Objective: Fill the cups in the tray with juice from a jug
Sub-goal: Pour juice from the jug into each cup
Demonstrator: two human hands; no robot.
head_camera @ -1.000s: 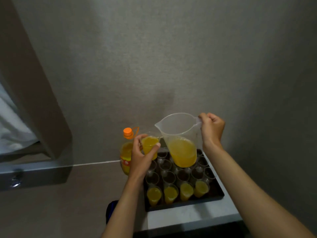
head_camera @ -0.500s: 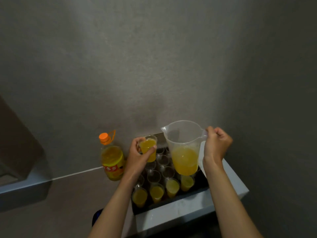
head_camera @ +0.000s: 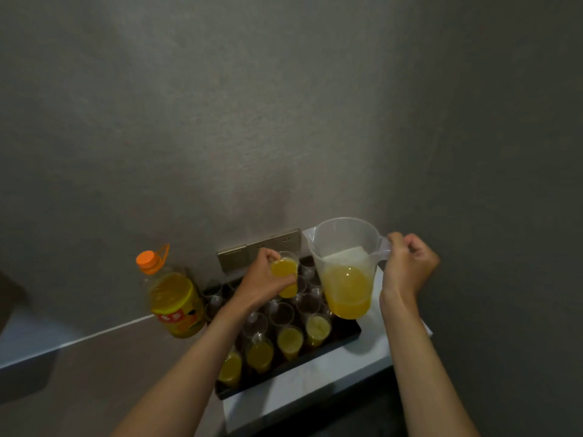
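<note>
Wall fills most of the view, grey and bare save for a socket plate low down. Below it a white counter carries the black tray, crowded with small clear cups. Just left of the tray stands a juice bottle with an orange cap. The jug hangs over the tray's right side, roughly a third full; a second ago it was tipped with its spout at the raised cup, and now it sits upright, so that pour looks finished. The right hand holds it with fingers curled round the handle. The left hand wraps its fingers about the filled cup, held above the tray's back rows and well clear of the spout, lower than it was half a second ago. Four cups in the nearest row already hold juice; the empty cups behind them are still clear.

By my reading, the lifted cup is on its way down to an open slot, and an empty one gets picked up next. Many cups remain, so the task is early. The jug's level may not cover them all; the bottle is there for a refill.
</note>
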